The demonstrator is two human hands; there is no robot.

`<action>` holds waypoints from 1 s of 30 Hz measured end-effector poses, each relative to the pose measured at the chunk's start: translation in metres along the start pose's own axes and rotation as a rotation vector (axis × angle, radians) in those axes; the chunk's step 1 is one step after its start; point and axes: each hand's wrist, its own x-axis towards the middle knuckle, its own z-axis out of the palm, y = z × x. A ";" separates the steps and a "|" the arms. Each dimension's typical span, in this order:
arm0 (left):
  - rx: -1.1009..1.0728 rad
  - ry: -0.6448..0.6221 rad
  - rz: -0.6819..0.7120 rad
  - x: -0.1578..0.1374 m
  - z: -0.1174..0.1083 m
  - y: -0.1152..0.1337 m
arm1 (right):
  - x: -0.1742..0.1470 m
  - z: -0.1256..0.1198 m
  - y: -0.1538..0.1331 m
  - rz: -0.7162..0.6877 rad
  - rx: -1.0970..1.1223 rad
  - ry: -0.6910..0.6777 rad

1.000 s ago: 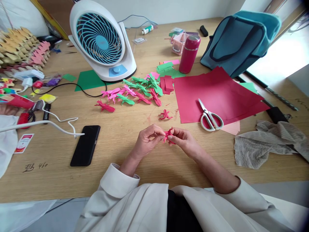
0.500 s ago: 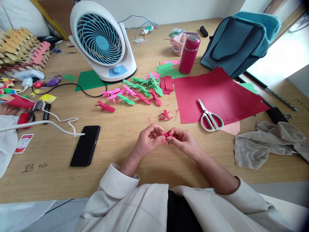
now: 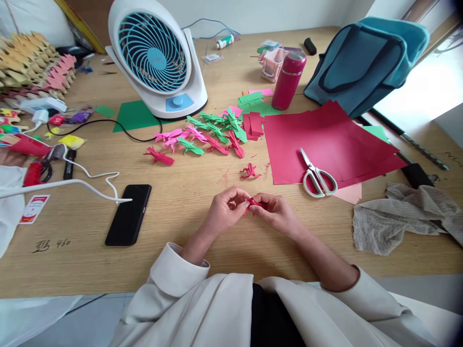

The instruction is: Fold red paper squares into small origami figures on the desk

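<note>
Between the fingertips of both hands is a small red folded paper figure [image 3: 257, 204], partly hidden by the fingers. My left hand [image 3: 228, 208] pinches its left side, and my right hand [image 3: 277, 213] grips its right side with thumb and fingers. Just beyond my hands, another red paper figure [image 3: 250, 171] with thin legs rests on the table. Farther back lies a cluster of folded green paper figures [image 3: 217, 130], mixed with pink paper figures [image 3: 170, 137] and a few red ones.
White-handled scissors [image 3: 317, 180] lie on large red paper sheets [image 3: 325, 135] at the right. A fan [image 3: 157, 62], a red flask [image 3: 288, 82] and a blue bag [image 3: 358, 67] stand behind. A black phone [image 3: 128, 215] is at the left, a grey cloth [image 3: 379, 226] at the right.
The left fingers have drawn closer together on the red paper figure. The view has shifted slightly; everything on the table lies as before.
</note>
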 end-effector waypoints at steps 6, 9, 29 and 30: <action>-0.002 0.029 -0.048 -0.002 0.004 -0.001 | 0.001 0.001 0.001 0.051 0.013 -0.014; -0.039 0.025 -0.072 -0.003 0.005 -0.002 | 0.001 0.001 -0.003 0.064 0.017 -0.002; 0.114 0.087 -0.001 -0.004 0.006 -0.003 | -0.003 0.005 -0.013 0.055 -0.222 0.012; 0.135 0.089 0.012 -0.004 0.006 -0.003 | -0.003 0.005 -0.012 0.051 -0.220 0.014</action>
